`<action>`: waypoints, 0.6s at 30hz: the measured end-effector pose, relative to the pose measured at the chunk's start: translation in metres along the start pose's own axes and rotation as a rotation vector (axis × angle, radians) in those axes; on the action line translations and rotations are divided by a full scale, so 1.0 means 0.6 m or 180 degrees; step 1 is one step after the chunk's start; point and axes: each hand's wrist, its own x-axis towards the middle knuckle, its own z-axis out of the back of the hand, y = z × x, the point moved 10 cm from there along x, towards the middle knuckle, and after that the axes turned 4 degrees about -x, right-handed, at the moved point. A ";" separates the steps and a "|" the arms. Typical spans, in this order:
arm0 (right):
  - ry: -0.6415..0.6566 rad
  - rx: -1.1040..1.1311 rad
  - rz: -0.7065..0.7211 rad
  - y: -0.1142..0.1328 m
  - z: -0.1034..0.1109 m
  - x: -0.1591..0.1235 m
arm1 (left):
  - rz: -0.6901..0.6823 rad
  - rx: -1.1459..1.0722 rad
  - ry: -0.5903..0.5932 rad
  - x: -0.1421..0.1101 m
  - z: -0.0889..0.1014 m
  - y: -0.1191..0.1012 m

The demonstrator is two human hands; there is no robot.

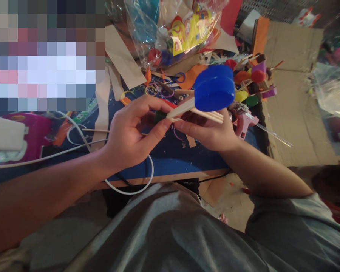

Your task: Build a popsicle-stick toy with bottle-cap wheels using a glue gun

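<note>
Over the near edge of the blue table, both my hands grip a small craft piece of pale wooden sticks (184, 108) with a bright blue bottle cap (214, 90) at its upper right end. My left hand (130, 130) pinches the lower left end of the sticks between thumb and fingers. A dark green part (159, 117) shows there, mostly hidden by the fingers. My right hand (212, 131) is closed on the piece from the other side, its thumb tip beside my left thumb. More stick ends jut out above the right hand; how they join is hidden.
A pink glue gun (246, 122) with a clear glue stick lies by my right wrist. Beyond it are coloured caps on sticks (257, 75) and a cardboard sheet (300, 109). Scissors (170, 90), scraps and a plastic bag (187, 34) lie ahead. A white cable (152, 170) loops near my left wrist.
</note>
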 end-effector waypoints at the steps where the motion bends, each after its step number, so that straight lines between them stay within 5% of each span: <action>1: 0.0026 -0.0029 -0.0003 0.001 0.000 0.000 | -0.0073 0.0027 0.0000 0.001 -0.001 -0.004; 18: -0.0221 -0.0163 0.0277 0.009 0.009 -0.003 | -0.0027 0.0105 -0.0031 0.002 0.000 -0.003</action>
